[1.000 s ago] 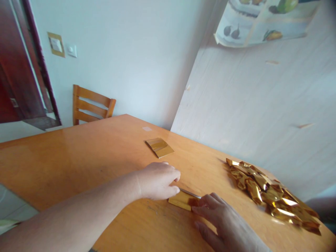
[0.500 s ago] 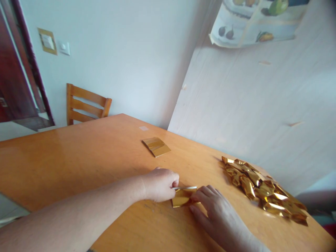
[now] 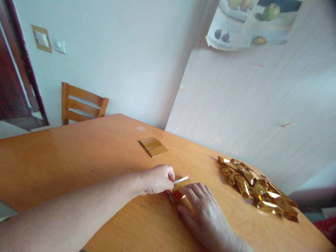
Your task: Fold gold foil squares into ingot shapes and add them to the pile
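**Beside the gold heap [image 3: 256, 190]: one sheet mid-fold**

Near that heap, on the bare worktop [image 3: 78, 157], a small gold sheet [image 3: 180, 191] caught between both hands. Left hand [image 3: 157, 180] with fingers pinched narrow on the sheet's lifted edge, white underside turned up. Right hand [image 3: 203, 213] on the heap's side of the sheet, fingers laid flat and slightly spread, pressing the gold down.

Judged from this: a fold begun but not yet creased flat. Seemingly done: the many shaped pieces making up the heap itself. Seemingly left: the thin flat stack [image 3: 153, 146], well apart from the heap and farther from it than the sheet.

Hidden under the right fingers: much of the sheet, so the line of the fold hard to make out. Cut off at the frame's bottom: the right wrist. Impossible to count: the leaves in the stack and the glittering, tangled pieces of the heap.
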Demonstrator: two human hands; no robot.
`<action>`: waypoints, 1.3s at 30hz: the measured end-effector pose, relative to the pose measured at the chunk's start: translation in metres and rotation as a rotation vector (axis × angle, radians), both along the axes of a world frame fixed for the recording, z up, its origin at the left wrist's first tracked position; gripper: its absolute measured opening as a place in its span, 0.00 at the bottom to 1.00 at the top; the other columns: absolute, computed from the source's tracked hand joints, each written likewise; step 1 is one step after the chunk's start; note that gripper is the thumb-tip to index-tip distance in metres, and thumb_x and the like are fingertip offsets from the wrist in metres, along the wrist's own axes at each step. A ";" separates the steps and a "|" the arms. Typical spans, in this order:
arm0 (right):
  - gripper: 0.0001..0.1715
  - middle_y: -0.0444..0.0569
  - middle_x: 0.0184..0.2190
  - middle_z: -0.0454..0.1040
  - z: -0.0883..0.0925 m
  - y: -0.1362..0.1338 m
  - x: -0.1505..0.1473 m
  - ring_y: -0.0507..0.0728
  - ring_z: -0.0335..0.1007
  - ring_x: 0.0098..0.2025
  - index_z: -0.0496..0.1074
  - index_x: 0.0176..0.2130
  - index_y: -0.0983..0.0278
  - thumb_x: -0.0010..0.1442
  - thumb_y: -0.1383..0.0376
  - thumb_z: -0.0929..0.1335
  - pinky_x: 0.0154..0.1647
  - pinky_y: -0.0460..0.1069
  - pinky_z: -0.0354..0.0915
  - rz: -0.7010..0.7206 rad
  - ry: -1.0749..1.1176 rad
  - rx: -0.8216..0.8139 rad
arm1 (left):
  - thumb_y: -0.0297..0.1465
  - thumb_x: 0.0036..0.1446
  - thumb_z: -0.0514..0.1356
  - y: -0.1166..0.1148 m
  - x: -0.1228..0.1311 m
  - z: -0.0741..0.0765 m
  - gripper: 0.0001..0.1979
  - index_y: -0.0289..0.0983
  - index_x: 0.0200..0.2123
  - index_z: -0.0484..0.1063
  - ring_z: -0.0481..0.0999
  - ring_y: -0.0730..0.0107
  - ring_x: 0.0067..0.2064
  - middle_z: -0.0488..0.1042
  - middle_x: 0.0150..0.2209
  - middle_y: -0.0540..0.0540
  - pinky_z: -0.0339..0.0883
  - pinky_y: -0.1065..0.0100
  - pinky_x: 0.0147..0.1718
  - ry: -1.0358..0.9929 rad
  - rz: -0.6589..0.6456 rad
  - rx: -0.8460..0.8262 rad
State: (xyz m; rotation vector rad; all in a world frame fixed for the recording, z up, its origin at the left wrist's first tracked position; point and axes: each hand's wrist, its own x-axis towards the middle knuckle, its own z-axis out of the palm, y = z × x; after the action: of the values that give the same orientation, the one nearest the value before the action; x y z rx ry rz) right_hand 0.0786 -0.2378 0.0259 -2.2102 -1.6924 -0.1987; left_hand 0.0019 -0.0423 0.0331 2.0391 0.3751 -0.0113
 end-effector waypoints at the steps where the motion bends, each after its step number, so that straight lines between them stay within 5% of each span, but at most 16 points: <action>1: 0.10 0.47 0.42 0.74 -0.001 0.001 0.000 0.61 0.67 0.45 0.72 0.44 0.56 0.62 0.68 0.69 0.48 0.57 0.62 -0.002 -0.014 0.002 | 0.27 0.44 0.59 0.000 0.000 0.000 0.10 0.37 0.34 0.70 0.68 0.72 0.27 0.71 0.25 0.53 0.55 0.72 0.24 -0.002 0.004 -0.027; 6: 0.08 0.48 0.39 0.75 -0.008 0.007 0.000 0.61 0.68 0.43 0.72 0.42 0.58 0.63 0.69 0.69 0.46 0.56 0.61 0.012 -0.112 0.019 | 0.28 0.44 0.59 -0.001 0.000 0.002 0.10 0.38 0.34 0.71 0.70 0.70 0.29 0.72 0.26 0.53 0.56 0.71 0.24 0.010 0.017 0.002; 19: 0.11 0.49 0.38 0.73 -0.009 0.005 0.004 0.59 0.67 0.42 0.72 0.43 0.59 0.66 0.71 0.63 0.44 0.54 0.62 0.108 -0.074 -0.051 | 0.31 0.45 0.60 0.005 -0.002 0.004 0.12 0.43 0.37 0.71 0.73 0.66 0.33 0.77 0.33 0.52 0.53 0.70 0.24 0.057 -0.082 0.442; 39: 0.08 0.49 0.38 0.74 -0.005 0.005 0.002 0.58 0.69 0.41 0.70 0.37 0.61 0.65 0.72 0.64 0.44 0.54 0.61 0.077 -0.019 -0.053 | 0.31 0.47 0.62 0.008 -0.004 0.014 0.11 0.46 0.35 0.81 0.76 0.64 0.33 0.81 0.33 0.51 0.62 0.69 0.30 0.090 -0.197 0.476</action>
State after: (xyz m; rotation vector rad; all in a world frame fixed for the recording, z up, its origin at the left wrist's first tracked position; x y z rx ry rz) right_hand 0.0804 -0.2328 0.0206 -2.1825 -1.8092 -0.1575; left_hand -0.0023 -0.0341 0.0474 2.5472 0.2450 -0.1481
